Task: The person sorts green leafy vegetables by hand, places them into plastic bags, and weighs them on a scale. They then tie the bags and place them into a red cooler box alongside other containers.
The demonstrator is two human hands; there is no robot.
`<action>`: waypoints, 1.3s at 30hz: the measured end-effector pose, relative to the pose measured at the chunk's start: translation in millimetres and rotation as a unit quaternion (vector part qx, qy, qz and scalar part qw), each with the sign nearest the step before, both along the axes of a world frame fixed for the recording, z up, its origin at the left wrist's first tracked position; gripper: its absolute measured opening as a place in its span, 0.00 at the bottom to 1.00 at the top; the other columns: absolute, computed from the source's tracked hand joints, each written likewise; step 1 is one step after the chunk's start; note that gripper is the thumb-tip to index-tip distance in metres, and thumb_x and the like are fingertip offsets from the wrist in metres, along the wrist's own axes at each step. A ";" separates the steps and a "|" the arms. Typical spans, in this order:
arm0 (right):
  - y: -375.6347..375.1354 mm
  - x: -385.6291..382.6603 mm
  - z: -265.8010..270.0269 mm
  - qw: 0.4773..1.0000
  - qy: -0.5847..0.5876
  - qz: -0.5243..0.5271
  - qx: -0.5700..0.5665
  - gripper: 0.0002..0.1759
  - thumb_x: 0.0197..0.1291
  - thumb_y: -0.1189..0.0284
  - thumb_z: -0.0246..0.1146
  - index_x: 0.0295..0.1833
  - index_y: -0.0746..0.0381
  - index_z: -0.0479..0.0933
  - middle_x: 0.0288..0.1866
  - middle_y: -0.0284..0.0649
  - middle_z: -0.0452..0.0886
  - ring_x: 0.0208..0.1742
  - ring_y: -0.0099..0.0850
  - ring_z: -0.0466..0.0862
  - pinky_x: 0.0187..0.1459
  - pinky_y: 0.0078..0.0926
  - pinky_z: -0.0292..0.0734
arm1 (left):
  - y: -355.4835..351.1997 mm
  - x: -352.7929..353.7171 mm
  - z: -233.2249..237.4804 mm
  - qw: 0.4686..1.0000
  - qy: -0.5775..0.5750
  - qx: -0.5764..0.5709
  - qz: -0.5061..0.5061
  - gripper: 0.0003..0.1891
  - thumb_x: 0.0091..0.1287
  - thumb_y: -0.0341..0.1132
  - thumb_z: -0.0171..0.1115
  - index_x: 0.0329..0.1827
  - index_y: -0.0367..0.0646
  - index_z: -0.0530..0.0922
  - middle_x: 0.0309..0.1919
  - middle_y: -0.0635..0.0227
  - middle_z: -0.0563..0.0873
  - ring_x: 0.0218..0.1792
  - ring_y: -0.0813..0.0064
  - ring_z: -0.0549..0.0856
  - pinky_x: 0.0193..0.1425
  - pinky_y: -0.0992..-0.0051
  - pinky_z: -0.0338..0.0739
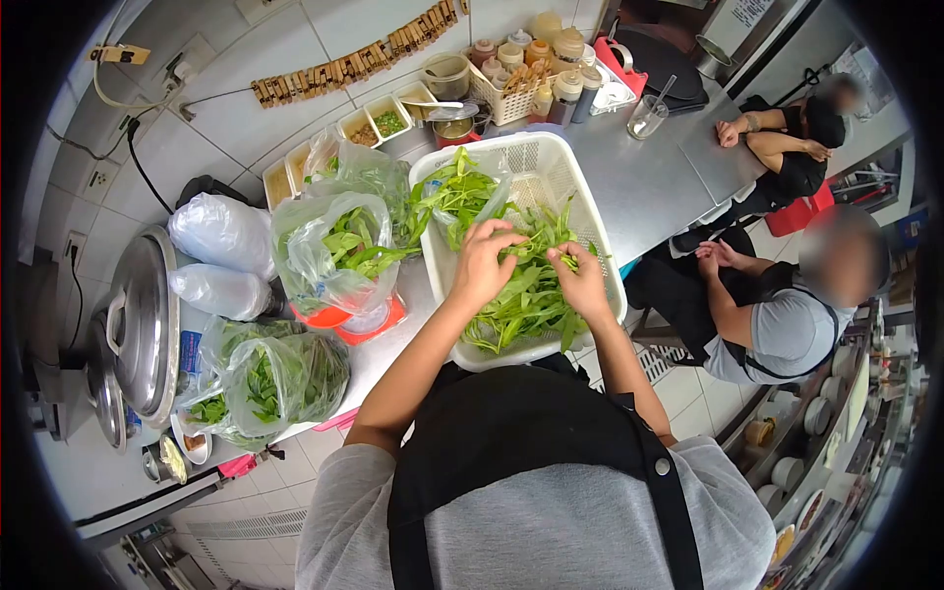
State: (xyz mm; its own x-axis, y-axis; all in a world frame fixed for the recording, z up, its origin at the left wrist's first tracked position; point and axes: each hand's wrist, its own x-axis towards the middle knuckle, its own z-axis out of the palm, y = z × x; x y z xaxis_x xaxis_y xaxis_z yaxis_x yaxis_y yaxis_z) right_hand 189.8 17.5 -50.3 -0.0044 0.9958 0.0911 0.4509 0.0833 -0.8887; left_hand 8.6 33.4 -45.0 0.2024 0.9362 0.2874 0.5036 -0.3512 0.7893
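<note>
A black apron [511, 418] faces the white basket [551, 162], where leafy greens [521, 305] lie just below the half-curled left hand [484, 261], its hold unclear from here, and right hand [585, 282], its grip pinched around some.

Clothespins [359, 67] strung along tiled wall [228, 138], glass [646, 120] on counter [644, 192]

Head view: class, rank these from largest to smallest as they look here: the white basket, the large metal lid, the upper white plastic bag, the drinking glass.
1. White basket
2. Large metal lid
3. Upper white plastic bag
4. Drinking glass
</note>
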 end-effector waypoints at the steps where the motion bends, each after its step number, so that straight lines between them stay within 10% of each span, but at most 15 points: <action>1: -2.9 -4.4 8.4 0.999 0.032 -0.026 0.024 0.11 0.60 0.68 0.61 0.35 0.67 0.74 0.25 0.38 0.78 0.28 0.22 0.72 0.34 0.23 0.70 | -4.9 -1.2 13.0 0.998 0.018 0.051 0.021 0.12 0.50 0.27 0.65 0.39 0.46 0.83 0.45 0.64 0.79 0.52 0.60 0.74 0.58 0.66 0.68; 6: -8.2 -19.3 50.0 0.976 0.127 -0.065 0.166 0.10 0.58 0.71 0.63 0.43 0.64 0.78 0.28 0.33 0.79 0.28 0.20 0.71 0.34 0.19 0.69 | -12.1 -4.2 34.9 0.993 0.012 0.109 0.039 0.16 0.46 0.23 0.62 0.40 0.49 0.84 0.45 0.66 0.80 0.52 0.62 0.74 0.59 0.64 0.66; 12: -2.4 -14.4 70.0 0.994 -0.025 0.101 0.036 0.10 0.57 0.72 0.63 0.44 0.61 0.80 0.41 0.37 0.84 0.45 0.20 0.79 0.45 0.19 0.72 | -10.9 -6.6 31.4 0.995 -0.071 0.059 -0.041 0.17 0.47 0.23 0.64 0.43 0.46 0.82 0.45 0.65 0.80 0.50 0.64 0.76 0.57 0.68 0.68; 16: -0.6 -10.4 70.3 0.988 0.140 0.032 0.048 0.09 0.63 0.72 0.59 0.43 0.64 0.80 0.37 0.33 0.82 0.38 0.19 0.76 0.43 0.18 0.71 | -20.5 1.7 36.2 0.981 -0.169 0.064 0.076 0.21 0.49 0.26 0.67 0.49 0.45 0.77 0.46 0.63 0.79 0.47 0.64 0.78 0.53 0.68 0.70; 25: -12.0 -1.7 62.1 0.927 0.371 -0.001 -0.045 0.11 0.64 0.67 0.59 0.45 0.62 0.79 0.28 0.25 0.74 0.26 0.13 0.66 0.29 0.11 0.63 | -22.0 11.7 17.8 0.915 -0.358 -0.168 -0.074 0.15 0.59 0.30 0.65 0.49 0.42 0.76 0.50 0.69 0.79 0.49 0.74 0.78 0.53 0.72 0.73; 34: -10.7 12.5 77.0 0.975 0.215 0.035 0.039 0.08 0.63 0.71 0.59 0.43 0.63 0.79 0.32 0.27 0.77 0.29 0.13 0.69 0.31 0.12 0.65 | -13.2 11.6 24.6 0.908 -0.371 -0.174 -0.087 0.07 0.58 0.23 0.63 0.39 0.36 0.78 0.34 0.70 0.84 0.36 0.81 0.82 0.45 0.78 0.76; 39: -6.8 45.8 63.4 0.987 0.087 0.048 -0.126 0.11 0.62 0.67 0.60 0.34 0.65 0.79 0.21 0.24 0.73 0.26 0.12 0.67 0.28 0.14 0.64 | -6.4 -15.2 53.0 0.962 -0.265 -0.060 -0.037 0.06 0.56 0.23 0.65 0.37 0.38 0.81 0.34 0.69 0.84 0.37 0.82 0.81 0.45 0.79 0.73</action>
State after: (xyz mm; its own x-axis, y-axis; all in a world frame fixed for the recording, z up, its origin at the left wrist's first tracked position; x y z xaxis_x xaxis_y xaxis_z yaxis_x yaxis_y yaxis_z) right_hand 235.7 10.7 13.1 -0.1058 0.9829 -0.1508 0.2897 -0.1146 -0.9502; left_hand -6.6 27.0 8.1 0.1245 0.9577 0.2593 -0.0046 -0.2608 0.9654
